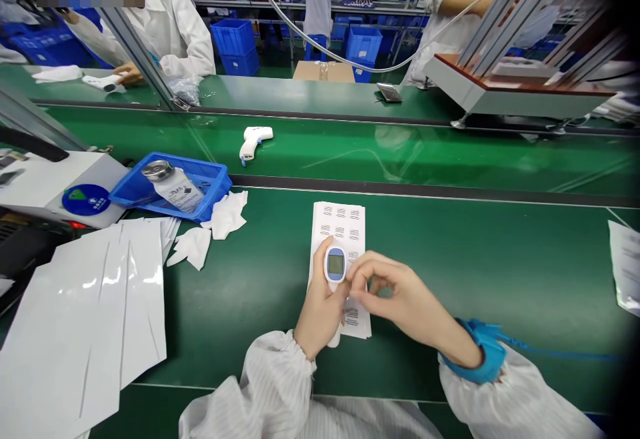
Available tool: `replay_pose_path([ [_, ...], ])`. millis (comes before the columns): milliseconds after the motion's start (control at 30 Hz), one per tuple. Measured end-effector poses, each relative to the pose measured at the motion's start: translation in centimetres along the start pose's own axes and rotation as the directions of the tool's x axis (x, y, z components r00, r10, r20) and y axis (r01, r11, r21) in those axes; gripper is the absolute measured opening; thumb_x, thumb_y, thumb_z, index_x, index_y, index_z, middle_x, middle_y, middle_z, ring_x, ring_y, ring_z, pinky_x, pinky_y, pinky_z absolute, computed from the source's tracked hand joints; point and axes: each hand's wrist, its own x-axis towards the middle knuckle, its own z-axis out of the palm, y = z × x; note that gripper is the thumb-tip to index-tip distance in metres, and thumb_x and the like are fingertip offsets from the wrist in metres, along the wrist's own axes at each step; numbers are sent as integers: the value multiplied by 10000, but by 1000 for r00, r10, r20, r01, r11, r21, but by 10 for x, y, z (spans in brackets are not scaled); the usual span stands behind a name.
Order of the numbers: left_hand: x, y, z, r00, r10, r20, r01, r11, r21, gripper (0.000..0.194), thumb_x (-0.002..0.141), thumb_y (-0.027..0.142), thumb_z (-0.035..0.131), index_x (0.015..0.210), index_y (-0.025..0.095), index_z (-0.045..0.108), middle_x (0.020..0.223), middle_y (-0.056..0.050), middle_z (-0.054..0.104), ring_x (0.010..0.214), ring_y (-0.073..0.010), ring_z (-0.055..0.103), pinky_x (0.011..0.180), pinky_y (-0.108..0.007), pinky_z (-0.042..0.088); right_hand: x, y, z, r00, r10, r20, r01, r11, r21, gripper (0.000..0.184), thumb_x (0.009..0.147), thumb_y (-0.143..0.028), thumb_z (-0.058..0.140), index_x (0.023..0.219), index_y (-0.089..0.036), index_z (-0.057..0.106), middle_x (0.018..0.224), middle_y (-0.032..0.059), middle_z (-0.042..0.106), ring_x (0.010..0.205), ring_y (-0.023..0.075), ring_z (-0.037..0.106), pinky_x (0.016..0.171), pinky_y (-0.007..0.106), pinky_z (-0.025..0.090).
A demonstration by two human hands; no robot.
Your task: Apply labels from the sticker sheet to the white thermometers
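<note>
Thermometer (335, 253) gripped by the handle in the left hand (319, 312), screen (336, 265) facing up, probably for easy viewing, over label sheets (340, 224) placed centrally, perhaps for short reach. Beside it, right hand (400, 295) with fingers curled toward thumb; cannot tell whether around anything. Bottle (181, 191) tilted in blue tray (216, 208), presumably against spills.

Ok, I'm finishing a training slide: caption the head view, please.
Left hand holds a white, blue-faced handheld device over printed sheets, the right hand close beside it.
</note>
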Motion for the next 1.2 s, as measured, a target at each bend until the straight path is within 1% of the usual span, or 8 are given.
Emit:
replay_pose_path([
  [100,-1,1,2,999,-31,-11,31,998,54,622,912,257,563,1459,328,276,1545,-49,367,1410,-252,376,1151,-407,339,19,-4,0,985,-62,-161,38,988,-148,90,791,-154,624,739,-227,623,1056,27,619,988,186,598,831,319,473],
  [200,-1,3,3,999,-32,-42,36,994,106,632,902,195,541,1465,326,285,1558,-36,341,1445,-251,310,1173,-424,298,30,-4,2,976,-68,-205,34,986,-164,95,774,-153,622,716,-227,624,1074,23,643,1066,205,600,939,359,446],
  [333,-2,5,3,998,-25,-62,33,991,133,655,871,176,555,1464,313,312,1512,-52,401,1408,-283,370,1128,-451,370,33,-2,3,975,-59,-214,36,993,-111,105,776,-148,603,709,-228,616,1019,19,688,1019,203,639,915,349,475],
  [433,-3,6,3,995,-57,-76,68,987,149,672,850,177,555,1464,318,321,1456,-63,460,1323,-300,474,1023,-455,480,32,-2,3,972,-48,-229,25,994,-104,93,772,-153,610,717,-228,615,1003,24,701,986,208,649,882,349,495],
  [533,-3,8,4,994,-67,-86,80,984,160,683,830,161,553,1457,320,335,1446,-61,463,1259,-299,527,945,-432,530,33,-3,2,971,-40,-235,17,995,-98,90,773,-162,613,711,-227,610,984,23,708,972,209,656,873,348,499],
  [767,-4,11,4,993,-92,-75,103,981,163,686,838,178,555,1463,317,312,1426,-71,471,1238,-301,543,905,-414,548,37,-8,0,975,-6,-221,-20,993,-117,118,744,-136,612,670,-226,603,945,-7,714,942,184,659,867,317,481],
  [967,-4,12,3,995,-86,-48,93,981,170,714,832,153,532,1483,306,278,1448,-70,451,1294,-305,492,961,-428,513,38,-8,-2,977,-26,-213,-8,988,-154,106,749,-145,594,679,-224,606,928,-6,717,915,184,662,840,314,488],
  [1200,-5,11,1,995,-94,-19,96,984,148,723,837,163,530,1490,315,261,1444,-71,455,1278,-304,507,947,-427,524,39,-9,-2,976,-13,-218,-28,983,-184,100,743,-158,577,681,-229,611,916,-5,723,899,189,668,826,323,493],
])
